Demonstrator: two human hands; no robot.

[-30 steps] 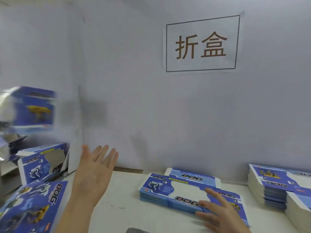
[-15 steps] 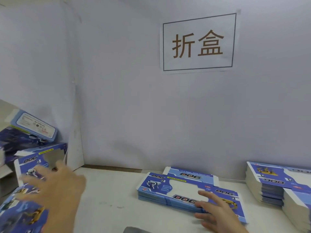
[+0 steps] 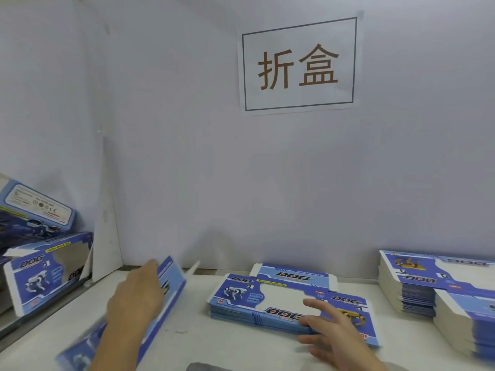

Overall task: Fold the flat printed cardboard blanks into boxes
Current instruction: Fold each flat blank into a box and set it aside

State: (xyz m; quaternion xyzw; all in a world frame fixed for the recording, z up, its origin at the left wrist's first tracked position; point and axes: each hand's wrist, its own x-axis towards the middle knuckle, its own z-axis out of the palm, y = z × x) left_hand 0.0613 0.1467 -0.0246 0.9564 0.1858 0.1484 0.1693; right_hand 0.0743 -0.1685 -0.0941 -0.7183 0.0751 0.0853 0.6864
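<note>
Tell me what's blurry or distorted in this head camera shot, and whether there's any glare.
Head view: the left hand and the blank at it are smeared by motion blur; the right hand on the center stack is sharper; the wall sign reads crisply; wide-angle bending shows toward the edges; lighting is soft and even, no glare.

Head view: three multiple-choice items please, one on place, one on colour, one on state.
1. Where is the sign?
A. on the wall
B. on the table
C. on a box

2. Main colour of the printed blanks?
A. red
B. green
C. blue

3. What is the right hand doing?
A. lifting a folded box
B. resting on the middle stack
C. touching the sign

Answers: 1 A, it hangs above the table. 2 C, the prints are blue. 3 B, its fingers lie spread on the top blank.
</note>
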